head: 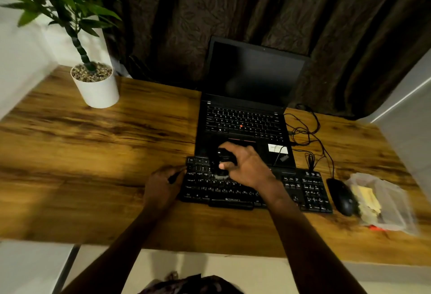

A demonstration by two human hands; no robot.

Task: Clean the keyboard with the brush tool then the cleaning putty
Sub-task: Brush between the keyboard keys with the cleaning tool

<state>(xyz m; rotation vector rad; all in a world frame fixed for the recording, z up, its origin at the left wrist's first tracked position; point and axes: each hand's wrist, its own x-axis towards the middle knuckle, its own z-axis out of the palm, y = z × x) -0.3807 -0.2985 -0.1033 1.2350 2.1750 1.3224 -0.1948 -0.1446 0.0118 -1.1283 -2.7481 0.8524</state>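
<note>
Keyboard [211, 188] partly hidden by right hand [249, 167] clutching a blurred, seemingly black brush [224, 158]; left hand [161, 184] grips its corner

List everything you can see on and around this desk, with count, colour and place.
keyboard: one, black, desk front centre
brush tool: one, black, over the keyboard's upper left keys
laptop: one, black, open behind the keyboard
mouse: one, black, right of the keyboard
plastic bag: one, clear, yellow contents, right of the mouse
cables: several, black, right of the laptop
potted plant: one, green, white pot, back left
desk: one, brown wood
curtain: one, dark brown, behind the desk
left hand: one, curled at the keyboard's left edge, grip unclear
right hand: one, grips the brush tool
</note>
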